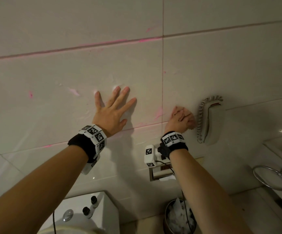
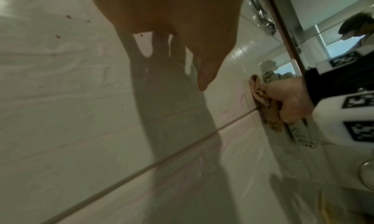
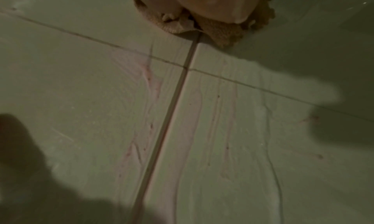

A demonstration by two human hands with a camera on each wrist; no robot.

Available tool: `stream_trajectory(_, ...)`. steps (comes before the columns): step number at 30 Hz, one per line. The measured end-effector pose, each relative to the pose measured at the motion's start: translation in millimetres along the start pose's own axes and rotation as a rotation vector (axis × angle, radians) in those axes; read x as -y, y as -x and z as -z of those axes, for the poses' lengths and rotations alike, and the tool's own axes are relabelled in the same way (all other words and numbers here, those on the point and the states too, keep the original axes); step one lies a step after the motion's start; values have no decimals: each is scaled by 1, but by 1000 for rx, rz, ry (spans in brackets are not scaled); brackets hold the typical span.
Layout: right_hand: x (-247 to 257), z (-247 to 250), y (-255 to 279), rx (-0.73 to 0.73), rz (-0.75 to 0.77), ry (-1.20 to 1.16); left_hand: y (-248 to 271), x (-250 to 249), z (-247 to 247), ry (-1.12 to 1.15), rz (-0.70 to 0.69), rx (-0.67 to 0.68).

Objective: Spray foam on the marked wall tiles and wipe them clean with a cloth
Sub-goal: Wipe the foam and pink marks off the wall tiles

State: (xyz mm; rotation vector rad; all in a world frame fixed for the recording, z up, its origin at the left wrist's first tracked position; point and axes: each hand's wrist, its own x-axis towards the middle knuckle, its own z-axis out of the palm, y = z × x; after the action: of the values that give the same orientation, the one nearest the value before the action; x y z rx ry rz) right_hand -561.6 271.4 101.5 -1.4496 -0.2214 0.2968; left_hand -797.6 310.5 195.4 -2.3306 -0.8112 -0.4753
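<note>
A: Where are the hands?
B: The left hand (image 1: 113, 114) lies flat on the wall tiles (image 1: 52, 78). The right hand (image 1: 179, 120) is to its right, pressing a cloth (image 1: 190, 118) on the wall.

A: What's beside the cloth?
B: A wall phone (image 1: 207, 122), just right of it.

A: And below?
B: A toilet tank (image 1: 79, 210) with two little bottles (image 1: 90, 206) on top. A bin (image 1: 179, 217) stands to its right.

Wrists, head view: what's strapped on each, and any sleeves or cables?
Both forearms are bare, no sleeves. The left hand and right hand each wear a black wrist strap topped with white blocks carrying black-and-white square fiducial markers. A white boxy camera housing with the same markers hangs at the right wrist, a thin black cable trailing from it.
</note>
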Motion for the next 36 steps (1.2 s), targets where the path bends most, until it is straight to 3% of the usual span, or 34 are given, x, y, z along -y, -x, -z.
stream_trajectory(3,2,2,-6,-103,-106,39,2,3,1,-4,-4,10)
stream_trajectory(9,-10,-1,-11,-128,-90,-50,6,7,3,23,-13,-7)
stream_trajectory(11,-16,-5,-6,-62,-55,-101,8,9,4,32,-23,-27)
stream_trajectory(16,-73,-39,-9,-75,-122,-319,14,18,7,46,-36,-53)
stream_trajectory(19,-44,-42,43,9,-128,-374,21,24,12,49,-8,-80)
stream_trajectory(23,-49,-49,91,197,-94,-340,37,40,17,45,46,-75)
stream_trajectory(28,-45,-83,146,157,-133,-436,70,71,23,7,131,19)
stream_trajectory(33,-64,-102,218,456,20,-335,100,93,33,-17,187,72)
stream_trajectory(36,-57,-106,223,397,-186,-493,107,101,39,-16,204,65)
